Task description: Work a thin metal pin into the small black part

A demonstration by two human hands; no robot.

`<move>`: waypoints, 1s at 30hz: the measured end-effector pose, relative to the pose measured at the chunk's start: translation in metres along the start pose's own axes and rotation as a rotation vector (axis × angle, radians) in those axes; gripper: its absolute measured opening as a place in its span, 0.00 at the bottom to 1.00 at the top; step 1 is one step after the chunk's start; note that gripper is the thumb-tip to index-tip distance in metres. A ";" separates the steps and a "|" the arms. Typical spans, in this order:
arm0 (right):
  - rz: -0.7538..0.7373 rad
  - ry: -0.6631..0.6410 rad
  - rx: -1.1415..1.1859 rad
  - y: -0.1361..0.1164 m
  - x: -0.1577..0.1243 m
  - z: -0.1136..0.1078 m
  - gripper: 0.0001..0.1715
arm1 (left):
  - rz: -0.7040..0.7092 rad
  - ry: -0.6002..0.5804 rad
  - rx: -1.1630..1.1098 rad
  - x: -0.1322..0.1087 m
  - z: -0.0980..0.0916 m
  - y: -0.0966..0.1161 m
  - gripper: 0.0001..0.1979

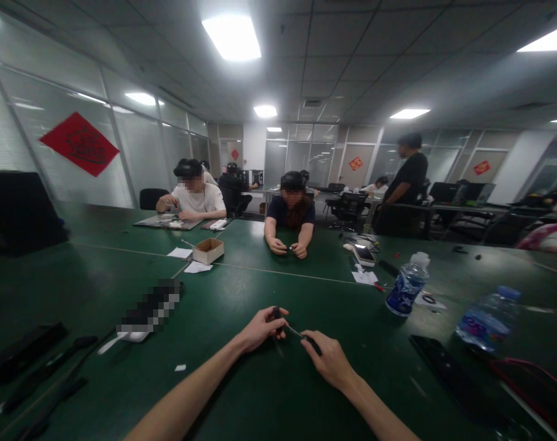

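My right hand (328,360) is wrapped round the dark handle of a screwdriver (313,344). Its thin metal shaft points up and left toward my other hand. My left hand (263,328) is closed on a small black part (277,313), pinched between thumb and fingers. The shaft's tip ends at or close to that part; whether they touch is too small to tell. Both hands are just above the green table (241,404).
A small open cardboard box (208,251) stands ahead to the left. Two bottles, one with a white cap (407,285) and one with a blue cap (488,318), are at the right near a dark phone (443,367). A person (291,211) sits opposite.
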State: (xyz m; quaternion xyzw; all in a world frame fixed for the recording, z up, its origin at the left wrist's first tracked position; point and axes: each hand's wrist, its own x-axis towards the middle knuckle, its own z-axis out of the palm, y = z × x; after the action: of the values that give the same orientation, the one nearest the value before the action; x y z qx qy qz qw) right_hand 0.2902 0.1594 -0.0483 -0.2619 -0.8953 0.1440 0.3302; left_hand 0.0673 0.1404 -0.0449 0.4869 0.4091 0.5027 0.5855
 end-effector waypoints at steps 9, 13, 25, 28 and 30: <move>0.008 0.012 0.015 -0.001 0.000 -0.001 0.20 | 0.001 -0.008 -0.028 0.000 0.000 0.002 0.21; 0.004 0.006 0.029 0.000 0.000 -0.001 0.20 | 0.000 0.001 -0.040 0.001 0.000 -0.001 0.22; -0.022 0.018 -0.024 -0.001 0.001 0.000 0.18 | 0.028 0.012 0.001 -0.002 0.003 0.003 0.21; -0.012 0.023 -0.030 -0.002 0.001 -0.002 0.19 | 0.033 0.009 0.009 -0.004 0.004 0.005 0.21; -0.009 0.022 -0.033 -0.002 0.001 -0.003 0.18 | 0.037 0.003 0.009 -0.005 0.004 0.006 0.21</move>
State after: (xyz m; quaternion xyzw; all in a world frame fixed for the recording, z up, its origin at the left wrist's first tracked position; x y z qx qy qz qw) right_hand 0.2905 0.1582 -0.0447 -0.2648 -0.8951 0.1247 0.3363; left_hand 0.0689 0.1353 -0.0382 0.4960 0.4032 0.5124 0.5734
